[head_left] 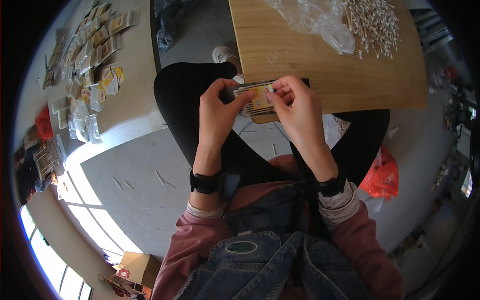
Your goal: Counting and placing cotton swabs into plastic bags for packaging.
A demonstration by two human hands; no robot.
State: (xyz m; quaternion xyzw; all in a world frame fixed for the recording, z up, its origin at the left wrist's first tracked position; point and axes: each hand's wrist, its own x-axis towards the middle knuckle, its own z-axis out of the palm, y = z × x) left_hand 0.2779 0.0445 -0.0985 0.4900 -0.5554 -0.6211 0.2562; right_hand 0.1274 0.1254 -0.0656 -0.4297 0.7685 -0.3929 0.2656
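Between my two hands is a small flat pack of cotton swabs with a yellow label card on its front. My left hand grips the pack's left end, thumb on top near the label. The fingers of my right hand are bent in and pinch its right end beside the card. White swab tips show along the pack's left side. A dark flat edge shows behind the pack, at the table's near left corner; what it belongs to is hard to make out.
The wooden table bears a heap of loose cotton swabs and a clear plastic bag. Left, another table holds many swab packs, yellow cards and clear bags. A red bag lies right; a cardboard box stands lower left.
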